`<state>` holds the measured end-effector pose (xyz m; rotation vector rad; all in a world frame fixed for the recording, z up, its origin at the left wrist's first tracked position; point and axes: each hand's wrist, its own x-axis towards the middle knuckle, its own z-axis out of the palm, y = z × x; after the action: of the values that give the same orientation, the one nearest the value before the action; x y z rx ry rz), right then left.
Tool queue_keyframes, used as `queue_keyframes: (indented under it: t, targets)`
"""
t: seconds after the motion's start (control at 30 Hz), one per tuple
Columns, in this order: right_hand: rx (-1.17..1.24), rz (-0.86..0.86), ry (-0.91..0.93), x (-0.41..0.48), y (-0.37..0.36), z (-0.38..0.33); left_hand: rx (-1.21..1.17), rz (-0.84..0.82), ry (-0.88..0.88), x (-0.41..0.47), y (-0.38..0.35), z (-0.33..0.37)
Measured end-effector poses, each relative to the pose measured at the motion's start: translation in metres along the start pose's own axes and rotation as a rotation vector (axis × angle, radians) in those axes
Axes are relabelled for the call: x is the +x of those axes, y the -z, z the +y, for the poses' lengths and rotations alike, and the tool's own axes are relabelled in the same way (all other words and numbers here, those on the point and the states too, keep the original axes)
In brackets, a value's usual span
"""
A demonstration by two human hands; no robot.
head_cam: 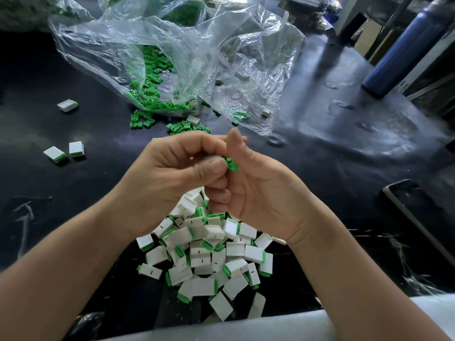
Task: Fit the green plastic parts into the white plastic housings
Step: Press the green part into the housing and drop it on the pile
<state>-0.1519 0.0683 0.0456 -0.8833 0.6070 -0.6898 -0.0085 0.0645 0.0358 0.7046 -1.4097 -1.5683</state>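
Hands meet above the middle of the black counter (61,193), knuckles touching. The left hand (172,173) has its fingers curled in and its thumb pressed onto a small green part (232,165), a bright, ribbed moulding of which only one end sticks out, lying against the forefinger of the right hand (258,193). That hand's lower fingers are curled towards the left hand and its forefinger points up; whether it grips the part or anything else I cannot tell. Just below the wrists lies a pile of white housings (209,254), flat rectangular shells, most with a green end showing at one edge and some with a short dark mark on the face. Three more fitted housings (67,105) lie apart on the left. Beyond the hands, a crumpled clear plastic bag (197,57) spills loose green parts (152,82) onto the counter. A blue bottle (406,50) stands at the far right, and a phone (418,212) lies dark-screened near the right edge.
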Motion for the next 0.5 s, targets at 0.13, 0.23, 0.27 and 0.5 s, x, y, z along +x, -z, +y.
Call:
queue_keyframes:
  t: [0.13, 0.23, 0.27, 0.5]
  targets:
    - [0.068, -0.051, 0.05, 0.0023, -0.0024, 0.0013, -0.069, 0.03, 0.02, 0.0017, 0.0035, 0.0012]
    - [0.053, -0.056, 0.031, 0.0034, -0.0016, 0.0017, -0.032, 0.023, 0.02, 0.0004, 0.0026, 0.0034]
    - [0.044, -0.059, 0.01, 0.0034, -0.0009, 0.0018, -0.021, 0.011, 0.018, -0.0003, 0.001, 0.0042]
    - [0.04, -0.095, 0.018, 0.0032, -0.0023, 0.0027, -0.105, 0.021, 0.075, -0.0009, 0.0015, 0.0015]
